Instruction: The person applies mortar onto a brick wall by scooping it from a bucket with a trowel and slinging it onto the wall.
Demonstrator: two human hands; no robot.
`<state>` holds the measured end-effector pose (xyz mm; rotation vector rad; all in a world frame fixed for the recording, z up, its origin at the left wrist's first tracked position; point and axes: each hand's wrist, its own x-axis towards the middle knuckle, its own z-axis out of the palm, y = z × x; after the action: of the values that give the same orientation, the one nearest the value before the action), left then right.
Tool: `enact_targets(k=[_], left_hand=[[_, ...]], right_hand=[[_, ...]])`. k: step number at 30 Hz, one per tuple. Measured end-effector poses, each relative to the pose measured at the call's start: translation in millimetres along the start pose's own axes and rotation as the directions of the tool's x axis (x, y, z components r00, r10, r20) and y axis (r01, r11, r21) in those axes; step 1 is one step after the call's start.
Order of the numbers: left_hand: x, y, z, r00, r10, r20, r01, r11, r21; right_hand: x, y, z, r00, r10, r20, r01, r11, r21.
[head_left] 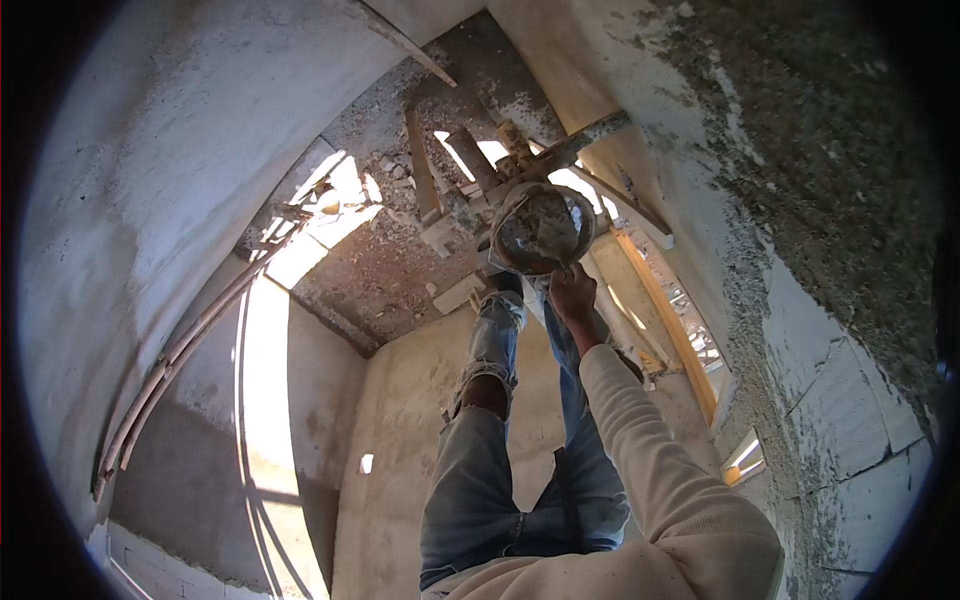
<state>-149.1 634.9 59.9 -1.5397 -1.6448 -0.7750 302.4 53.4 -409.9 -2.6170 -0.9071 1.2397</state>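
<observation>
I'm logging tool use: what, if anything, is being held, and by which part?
The right hand appears to hold a trowel by its handle, beside the bucket.

One bucket [543, 228], one hand [573, 293], one sleeve [640, 425], two legs [465, 440] and at least three planks [672, 335] are seen.

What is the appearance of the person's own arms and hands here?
The right arm has a long, cream-coloured sleeve, wrinkled along the forearm. The right hand is bare, with no glove visible. The left hand is not in view.
</observation>
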Motion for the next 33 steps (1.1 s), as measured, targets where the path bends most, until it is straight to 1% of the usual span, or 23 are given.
enact_targets(k=[1, 2, 3, 5, 7, 9, 11, 14, 16, 17, 18, 19, 20, 23, 24, 26, 27, 28, 29, 30, 31, 32, 33], left_hand=[[9.0, -6.3, -8.9, 0.999, -0.027, -0.021, 0.027, 1.000, 0.014], [15.8, -12.4, -16.4, 0.997, -0.058, -0.042, 0.058, 0.998, 0.020], [22.9, -19.1, -24.8, 0.994, -0.090, -0.065, 0.093, 0.995, 0.032], [34.8, -30.2, -38.9, 0.984, -0.152, -0.096, 0.157, 0.987, 0.046], [44.9, -39.8, -48.9, 0.975, -0.193, -0.113, 0.200, 0.978, 0.053], [53.3, -43.8, -52.8, 0.969, -0.217, -0.116, 0.224, 0.973, 0.053], [62.4, -48.9, -57.3, 0.965, -0.231, -0.123, 0.238, 0.970, 0.051], [71.5, -54.7, -62.0, 0.959, -0.251, -0.129, 0.259, 0.964, 0.051], [75.4, -55.4, -62.2, 0.957, -0.261, -0.127, 0.269, 0.962, 0.046], [77.1, -55.6, -61.8, 0.955, -0.268, -0.128, 0.276, 0.960, 0.044], [76.3, -58.1, -63.8, 0.954, -0.273, -0.126, 0.280, 0.959, 0.046], [77.5, -60.4, -65.0, 0.953, -0.274, -0.127, 0.281, 0.959, 0.041], [77.6, -62.4, -66.6, 0.953, -0.277, -0.125, 0.284, 0.958, 0.040], [78.6, -65.2, -65.5, 0.951, -0.280, -0.130, 0.287, 0.957, 0.039], [79.1, -65.6, -64.9, 0.951, -0.281, -0.132, 0.287, 0.957, 0.036], [80.4, -67.6, -67.0, 0.951, -0.279, -0.132, 0.286, 0.958, 0.037], [78.3, -68.6, -67.8, 0.952, -0.277, -0.131, 0.284, 0.958, 0.036], [83.9, -65.9, -60.0, 0.953, -0.274, -0.127, 0.280, 0.959, 0.030], [79.7, -67.6, -65.9, 0.954, -0.267, -0.134, 0.274, 0.961, 0.035], [79.1, -69.5, -68.3, 0.955, -0.263, -0.140, 0.271, 0.962, 0.042], [75.8, -69.5, -70.6, 0.955, -0.262, -0.138, 0.271, 0.961, 0.049], [74.4, -67.6, -69.0, 0.957, -0.258, -0.130, 0.266, 0.963, 0.046], [72.5, -66.8, -69.2, 0.957, -0.258, -0.133, 0.266, 0.963, 0.043]], right_hand=[[3.1, -18.5, -25.0, 1.000, 0.012, 0.008, -0.012, 1.000, 0.010], [8.4, -36.9, -46.2, 0.988, -0.101, -0.113, 0.102, 0.995, -0.002], [20.7, -54.9, -68.5, 0.948, -0.216, -0.233, 0.216, 0.976, -0.030], [60.1, -76.0, -108.9, 0.895, -0.334, -0.297, 0.302, 0.942, -0.148], [78.6, -152.1, -171.6, 0.821, -0.440, -0.364, 0.364, 0.894, -0.261], [95.7, -221.8, -216.7, 0.782, -0.467, -0.412, 0.313, 0.867, -0.388], [112.0, -275.8, -241.6, 0.726, -0.536, -0.430, 0.402, 0.839, -0.368], [92.3, -378.0, -272.0, 0.658, -0.655, -0.371, 0.529, 0.753, -0.391], [68.8, -442.0, -290.7, 0.745, -0.645, -0.171, 0.627, 0.764, -0.154], [58.1, -468.2, -303.0, 0.762, -0.645, -0.063, 0.645, 0.764, -0.027], [49.6, -490.0, -316.2, 0.770, -0.633, 0.076, 0.625, 0.773, 0.106], [42.4, -510.1, -328.4, 0.751, -0.625, 0.216, 0.582, 0.780, 0.231], [35.5, -528.5, -340.0, 0.705, -0.615, 0.353, 0.513, 0.786, 0.345], [23.9, -579.4, -382.6, 0.616, -0.556, 0.558, 0.351, 0.828, 0.437], [38.5, -585.6, -391.7, 0.547, -0.581, 0.603, 0.292, 0.807, 0.513], [100.8, -590.2, -408.1, 0.560, -0.559, 0.611, 0.181, 0.802, 0.568], [129.2, -600.2, -417.4, 0.754, -0.527, 0.392, 0.300, 0.807, 0.509], [150.5, -597.9, -424.5, 0.871, -0.475, 0.122, 0.389, 0.822, 0.416], [126.7, -601.9, -442.6, 0.869, -0.487, -0.088, 0.471, 0.758, 0.451], [94.0, -612.4, -465.5, 0.825, -0.486, -0.288, 0.564, 0.686, 0.460], [77.8, -603.0, -482.4, 0.711, -0.606, -0.356, 0.692, 0.514, 0.507], [59.4, -577.4, -496.6, 0.591, -0.675, -0.441, 0.779, 0.338, 0.528], [40.5, -551.3, -488.8, 0.614, -0.649, -0.449, 0.772, 0.378, 0.510]])
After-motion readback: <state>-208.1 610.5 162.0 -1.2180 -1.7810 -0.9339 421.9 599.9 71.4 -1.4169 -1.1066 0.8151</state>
